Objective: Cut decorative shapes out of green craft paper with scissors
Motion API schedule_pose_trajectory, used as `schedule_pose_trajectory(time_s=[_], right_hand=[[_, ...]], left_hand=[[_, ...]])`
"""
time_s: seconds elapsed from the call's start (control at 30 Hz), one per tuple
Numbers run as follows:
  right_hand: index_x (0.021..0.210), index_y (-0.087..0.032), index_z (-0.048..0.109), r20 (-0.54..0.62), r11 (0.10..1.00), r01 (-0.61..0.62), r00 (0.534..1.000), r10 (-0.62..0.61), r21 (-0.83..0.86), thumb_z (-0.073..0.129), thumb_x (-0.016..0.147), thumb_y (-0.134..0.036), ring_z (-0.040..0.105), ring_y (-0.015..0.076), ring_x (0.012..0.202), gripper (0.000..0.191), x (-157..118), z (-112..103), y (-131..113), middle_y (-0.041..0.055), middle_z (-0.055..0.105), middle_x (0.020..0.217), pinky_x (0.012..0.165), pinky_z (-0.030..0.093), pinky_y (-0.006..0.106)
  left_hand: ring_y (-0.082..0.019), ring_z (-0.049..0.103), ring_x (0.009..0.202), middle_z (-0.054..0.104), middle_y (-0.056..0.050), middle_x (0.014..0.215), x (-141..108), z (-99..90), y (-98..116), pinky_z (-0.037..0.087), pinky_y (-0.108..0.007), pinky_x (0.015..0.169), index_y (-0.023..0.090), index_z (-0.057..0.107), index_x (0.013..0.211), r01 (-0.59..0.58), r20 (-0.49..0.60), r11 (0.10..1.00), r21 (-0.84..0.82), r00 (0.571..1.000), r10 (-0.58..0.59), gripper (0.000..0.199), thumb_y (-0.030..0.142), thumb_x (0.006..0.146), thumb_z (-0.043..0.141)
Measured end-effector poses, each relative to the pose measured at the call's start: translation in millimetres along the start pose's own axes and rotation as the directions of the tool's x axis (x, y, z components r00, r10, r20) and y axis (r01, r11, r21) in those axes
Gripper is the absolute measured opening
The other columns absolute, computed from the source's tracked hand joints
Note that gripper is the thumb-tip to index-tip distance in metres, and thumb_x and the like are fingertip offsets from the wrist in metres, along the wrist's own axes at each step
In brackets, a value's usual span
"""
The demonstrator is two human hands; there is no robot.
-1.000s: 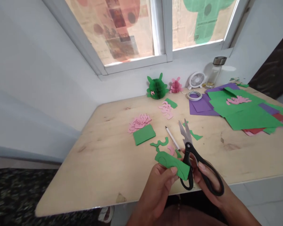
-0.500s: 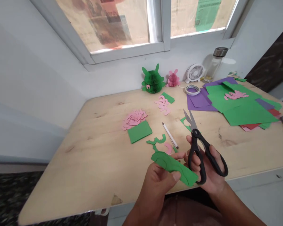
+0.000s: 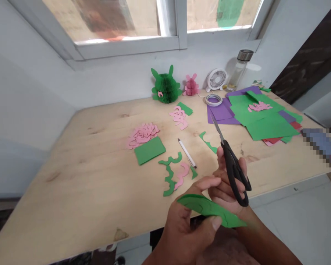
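My left hand (image 3: 186, 232) pinches a curved strip of green paper (image 3: 209, 208) between thumb and fingers. My right hand (image 3: 227, 187) holds black-handled scissors (image 3: 233, 165), their steel blades closed and pointing up and away, just behind the strip. Below the scissors lie curly green paper scraps (image 3: 168, 180) and a pink paper scrap (image 3: 182, 175) on the wooden table (image 3: 71, 162). A white pen (image 3: 187, 153) rests near them. A jagged green scrap (image 3: 208, 143) lies beyond the blade tips.
A pile of pink cutouts (image 3: 142, 135) lies beside a green rectangle (image 3: 149, 150). Stacked coloured paper sheets (image 3: 267, 123) cover the far right. Honeycomb paper figures (image 3: 165, 84), a small white fan (image 3: 216, 79), a tape roll (image 3: 213, 99) and a glass bottle (image 3: 238, 70) stand along the wall.
The scissor blades have closed and now point up. Both hands have shifted, with the strip lying flatter. The camera view has tilted, moving the table and window up and left in the picture.
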State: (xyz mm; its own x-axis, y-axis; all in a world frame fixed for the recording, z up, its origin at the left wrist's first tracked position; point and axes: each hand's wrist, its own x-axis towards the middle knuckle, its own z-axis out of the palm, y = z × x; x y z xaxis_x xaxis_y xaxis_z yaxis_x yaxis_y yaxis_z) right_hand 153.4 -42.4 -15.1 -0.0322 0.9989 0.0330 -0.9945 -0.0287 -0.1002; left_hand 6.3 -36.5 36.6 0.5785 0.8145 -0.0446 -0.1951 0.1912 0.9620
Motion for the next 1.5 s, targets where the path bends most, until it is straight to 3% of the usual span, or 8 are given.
schedule_pose_trajectory(time_s=[0.27,0.43,0.57,0.73,0.93,1.07,1.2,1.5], right_hand=[[0.123,-0.023,0.058,-0.006,0.999,0.035,0.999,-0.035,0.004,0.037,0.092,-0.057,0.007,0.0027,0.025,0.05,3.5,-4.5,-1.7,-0.015,0.038,0.036,0.025,0.015,0.011],[0.121,-0.027,0.062,-0.119,0.925,-0.044,0.993,-0.001,-0.377,0.043,0.087,-0.06,0.031,0.0073,0.028,0.051,5.7,6.5,-7.9,-0.0092,0.049,0.04,0.032,0.034,0.017],[0.124,-0.022,0.06,-0.111,0.629,-0.056,0.993,-0.049,-0.775,0.053,0.083,-0.055,0.059,0.019,0.055,0.053,2.5,19.5,-24.5,0.0014,0.066,0.062,0.055,0.049,0.031],[0.129,-0.022,0.055,-0.002,-0.061,-0.005,0.998,-0.058,-0.998,0.055,0.088,-0.039,0.06,0.0216,0.063,0.045,-1.7,29.1,-37.6,0.0027,0.067,0.072,0.063,0.047,0.033],[0.102,-0.017,0.067,0.094,-0.765,0.0,0.993,-0.078,-0.644,0.058,0.08,-0.027,0.063,0.0298,0.073,0.026,-7.1,33.5,-25.4,0.0108,0.068,0.082,0.064,0.048,0.041],[0.126,-0.019,0.053,0.251,-0.837,0.152,0.968,0.018,-0.526,0.06,0.082,-0.03,0.061,0.0312,0.096,0.046,-25.0,47.9,-36.4,0.0144,0.066,0.107,0.079,0.05,0.044],[0.138,-0.018,0.042,0.488,-0.977,0.03,0.869,-0.079,-0.212,0.059,0.084,-0.024,0.037,0.0388,0.13,0.056,-47.4,51.4,-59.7,0.0191,0.049,0.137,0.1,0.034,0.057],[0.131,-0.017,0.051,0.407,-0.992,-0.1,0.911,-0.062,0.072,0.055,0.087,-0.022,0.022,0.0367,0.139,0.044,-75.6,24.1,-72.6,0.017,0.046,0.143,0.105,0.023,0.061]], left_hand=[[-0.027,0.06,0.107,0.066,-0.007,0.117,6.1,3.0,7.3,0.047,-0.038,0.092,0.023,0.069,0.101,-0.112,0.039,0.983,0.147,0.993,0.108,0.038,0.008,0.067,0.064],[-0.03,0.059,0.11,0.069,-0.008,0.111,9.1,7.3,5.2,0.044,-0.042,0.097,0.023,0.068,0.11,0.102,-0.158,0.985,-0.139,0.98,-0.124,0.043,0.017,0.067,0.071],[-0.03,0.054,0.117,0.068,-0.01,0.115,20.1,-2.2,1.0,0.041,-0.042,0.099,0.02,0.071,0.104,0.204,-0.14,0.886,-0.417,0.948,-0.284,0.038,0.023,0.067,0.075],[-0.027,0.051,0.121,0.069,-0.008,0.113,38.4,-4.3,4.5,0.034,-0.041,0.105,0.021,0.072,0.098,0.155,-0.167,0.863,-0.481,0.95,-0.264,0.033,0.022,0.066,0.076],[-0.022,0.064,0.096,0.072,-0.005,0.089,63.1,11.3,0.5,0.044,-0.036,0.092,0.018,0.071,0.092,0.086,-0.123,0.83,-0.551,0.976,-0.182,0.023,0.018,0.069,0.072],[-0.019,0.065,0.078,0.071,-0.004,0.077,69.5,10.8,-4.6,0.05,-0.029,0.07,0.015,0.069,0.079,0.103,-0.211,0.799,-0.592,0.937,-0.277,0.012,0.021,0.069,0.071],[-0.017,0.064,0.069,0.07,-0.004,0.075,64.7,3.7,-5.3,0.049,-0.025,0.055,0.016,0.068,0.075,0.128,-0.267,0.803,-0.582,0.903,-0.337,0.012,0.021,0.066,0.074],[-0.02,0.065,0.073,0.068,-0.003,0.073,42.3,8.6,-3.5,0.053,-0.038,0.077,0.017,0.068,0.069,0.257,-0.01,0.819,-0.513,0.952,-0.305,0.01,0.023,0.066,0.075]])
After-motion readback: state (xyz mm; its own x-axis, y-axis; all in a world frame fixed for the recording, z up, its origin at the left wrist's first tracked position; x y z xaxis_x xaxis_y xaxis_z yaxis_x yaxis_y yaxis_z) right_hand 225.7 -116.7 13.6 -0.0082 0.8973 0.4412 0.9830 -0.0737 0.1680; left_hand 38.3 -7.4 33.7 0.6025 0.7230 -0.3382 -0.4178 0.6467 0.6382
